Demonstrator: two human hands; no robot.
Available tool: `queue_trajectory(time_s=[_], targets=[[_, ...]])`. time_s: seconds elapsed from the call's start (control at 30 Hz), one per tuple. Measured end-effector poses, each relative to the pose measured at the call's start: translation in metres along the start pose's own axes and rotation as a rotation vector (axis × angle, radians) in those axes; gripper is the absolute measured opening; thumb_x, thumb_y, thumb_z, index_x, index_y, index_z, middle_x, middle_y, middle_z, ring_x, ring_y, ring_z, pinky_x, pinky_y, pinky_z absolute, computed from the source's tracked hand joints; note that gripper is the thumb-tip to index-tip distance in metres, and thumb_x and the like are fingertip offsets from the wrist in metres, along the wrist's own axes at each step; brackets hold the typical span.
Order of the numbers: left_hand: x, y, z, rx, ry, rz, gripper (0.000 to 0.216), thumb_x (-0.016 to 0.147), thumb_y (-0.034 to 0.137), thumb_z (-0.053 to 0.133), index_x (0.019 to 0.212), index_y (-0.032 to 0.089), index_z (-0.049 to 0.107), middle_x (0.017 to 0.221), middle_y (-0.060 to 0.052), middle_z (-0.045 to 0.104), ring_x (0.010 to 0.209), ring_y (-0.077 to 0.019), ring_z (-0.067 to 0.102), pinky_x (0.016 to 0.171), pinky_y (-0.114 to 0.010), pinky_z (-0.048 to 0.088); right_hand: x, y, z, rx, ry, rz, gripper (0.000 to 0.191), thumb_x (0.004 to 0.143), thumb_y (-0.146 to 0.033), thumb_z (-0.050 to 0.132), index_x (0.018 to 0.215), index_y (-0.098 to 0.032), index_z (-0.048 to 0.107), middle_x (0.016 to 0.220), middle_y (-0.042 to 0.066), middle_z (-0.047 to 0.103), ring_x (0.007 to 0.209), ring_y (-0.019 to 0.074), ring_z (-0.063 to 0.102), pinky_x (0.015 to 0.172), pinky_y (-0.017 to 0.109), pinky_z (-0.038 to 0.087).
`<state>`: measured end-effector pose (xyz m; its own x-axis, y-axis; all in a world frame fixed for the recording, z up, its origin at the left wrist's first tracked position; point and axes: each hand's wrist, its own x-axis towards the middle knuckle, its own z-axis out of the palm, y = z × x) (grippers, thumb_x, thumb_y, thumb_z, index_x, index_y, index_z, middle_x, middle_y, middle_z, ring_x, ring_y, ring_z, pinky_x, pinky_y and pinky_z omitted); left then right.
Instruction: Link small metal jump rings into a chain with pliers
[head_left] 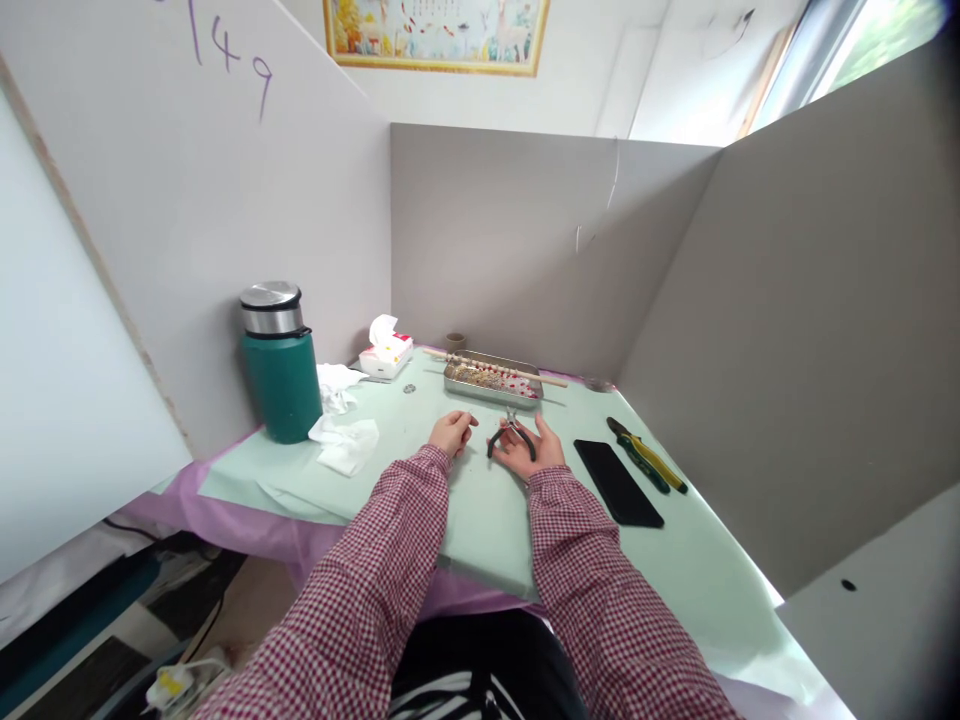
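Small pliers with dark curved handles rest in my right hand, which is turned palm up. Their jaws point away from me and the handles are spread apart. Just to the left, my left hand is closed in a pinch above the table, with thumb and forefinger together. Whatever is between those fingertips is too small to make out. Beyond both hands, a metal tray holds red, white and brownish bits, perhaps beads. A thin wooden stick lies across it.
On the right lie a black phone and larger green-and-yellow pliers. A green thermos, crumpled tissues and a tissue box stand left. Grey partitions enclose the green-covered table.
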<state>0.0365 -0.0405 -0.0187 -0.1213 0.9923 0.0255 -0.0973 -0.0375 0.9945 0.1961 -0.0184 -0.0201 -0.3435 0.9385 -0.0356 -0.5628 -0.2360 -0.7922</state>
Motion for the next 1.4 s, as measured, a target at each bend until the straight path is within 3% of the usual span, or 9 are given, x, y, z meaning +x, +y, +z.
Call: queue_trajectory(time_s=[0.07, 0.17, 0.47, 0.6, 0.73, 0.87, 0.97, 1.1, 1.4], targets=[[0.0, -0.001, 0.0, -0.001, 0.001, 0.004, 0.023, 0.077, 0.037, 0.044, 0.073, 0.015, 0.05, 0.041, 0.008, 0.035, 0.028, -0.0026, 0.024, 0.032, -0.017, 0.019, -0.006, -0.003, 0.003, 0.21, -0.112, 0.087, 0.046, 0.075, -0.06, 0.042, 0.088, -0.017, 0.052, 0.099, 0.014, 0.059, 0.094, 0.0249, 0.056, 0.071, 0.045, 0.048], [0.001, -0.002, 0.0, 0.011, 0.001, 0.012, 0.023, 0.077, 0.037, 0.044, 0.072, 0.015, 0.051, 0.041, 0.008, 0.036, 0.027, -0.0026, 0.024, 0.032, -0.017, 0.02, -0.012, -0.005, 0.01, 0.343, -0.183, 0.066, 0.054, 0.074, -0.065, 0.04, 0.1, -0.019, 0.05, 0.111, 0.015, 0.055, 0.105, 0.0268, 0.051, 0.076, 0.047, 0.047], [-0.001, -0.002, 0.0, 0.072, -0.043, 0.051, 0.028, 0.075, 0.041, 0.045, 0.077, 0.015, 0.054, 0.041, 0.008, 0.034, 0.03, -0.0028, 0.023, 0.033, -0.017, 0.021, -0.016, -0.008, 0.015, 0.368, -0.225, -0.042, 0.049, 0.076, -0.064, 0.037, 0.09, -0.019, 0.052, 0.114, 0.012, 0.054, 0.105, 0.0243, 0.051, 0.074, 0.043, 0.048], [-0.001, -0.002, 0.0, 0.114, -0.01, 0.075, 0.029, 0.075, 0.039, 0.047, 0.081, 0.013, 0.057, 0.042, 0.008, 0.031, 0.032, -0.003, 0.023, 0.034, -0.017, 0.017, -0.011, -0.002, 0.017, 0.177, -0.24, -0.031, 0.039, 0.078, -0.055, 0.043, 0.095, -0.022, 0.052, 0.102, 0.009, 0.06, 0.083, 0.0195, 0.058, 0.06, 0.034, 0.048], [0.0, -0.002, 0.001, 0.155, 0.032, 0.098, 0.025, 0.075, 0.034, 0.045, 0.082, 0.014, 0.057, 0.043, 0.008, 0.034, 0.034, -0.0034, 0.024, 0.035, -0.017, 0.017, -0.001, 0.009, 0.015, -0.28, 0.0, -0.275, 0.035, 0.076, -0.047, 0.05, 0.097, -0.02, 0.055, 0.084, 0.005, 0.063, 0.062, 0.014, 0.054, 0.046, 0.024, 0.041], [0.0, -0.001, 0.0, 0.119, 0.021, 0.124, 0.02, 0.075, 0.032, 0.044, 0.079, 0.015, 0.054, 0.041, 0.009, 0.03, 0.034, -0.0035, 0.022, 0.036, -0.017, 0.017, 0.002, 0.019, 0.011, -0.861, 0.024, -0.511, 0.03, 0.075, -0.038, 0.052, 0.096, -0.019, 0.06, 0.086, 0.004, 0.064, 0.073, 0.0156, 0.055, 0.064, 0.028, 0.045], [-0.001, 0.0, 0.0, 0.091, 0.032, 0.119, 0.019, 0.075, 0.031, 0.043, 0.077, 0.015, 0.052, 0.041, 0.009, 0.028, 0.033, -0.0036, 0.021, 0.036, -0.017, 0.016, -0.001, 0.024, 0.011, -1.094, -0.032, -0.641, 0.029, 0.078, -0.034, 0.047, 0.098, -0.019, 0.061, 0.093, 0.005, 0.063, 0.082, 0.0171, 0.055, 0.078, 0.031, 0.043], [-0.001, 0.002, 0.001, 0.038, 0.07, 0.083, 0.017, 0.077, 0.029, 0.04, 0.076, 0.015, 0.051, 0.041, 0.009, 0.029, 0.033, -0.0038, 0.02, 0.035, -0.017, 0.014, -0.003, 0.027, 0.012, -1.217, -0.066, -0.756, 0.028, 0.079, -0.029, 0.045, 0.1, -0.02, 0.061, 0.097, 0.005, 0.062, 0.086, 0.0177, 0.055, 0.082, 0.031, 0.041], [-0.001, 0.002, 0.002, 0.022, 0.104, 0.053, 0.015, 0.077, 0.028, 0.041, 0.07, 0.015, 0.047, 0.041, 0.008, 0.029, 0.033, -0.0038, 0.021, 0.036, -0.017, 0.015, -0.004, 0.028, 0.012, -1.197, -0.078, -0.716, 0.028, 0.076, -0.03, 0.049, 0.099, -0.024, 0.063, 0.092, 0.004, 0.063, 0.083, 0.019, 0.055, 0.081, 0.033, 0.041]])
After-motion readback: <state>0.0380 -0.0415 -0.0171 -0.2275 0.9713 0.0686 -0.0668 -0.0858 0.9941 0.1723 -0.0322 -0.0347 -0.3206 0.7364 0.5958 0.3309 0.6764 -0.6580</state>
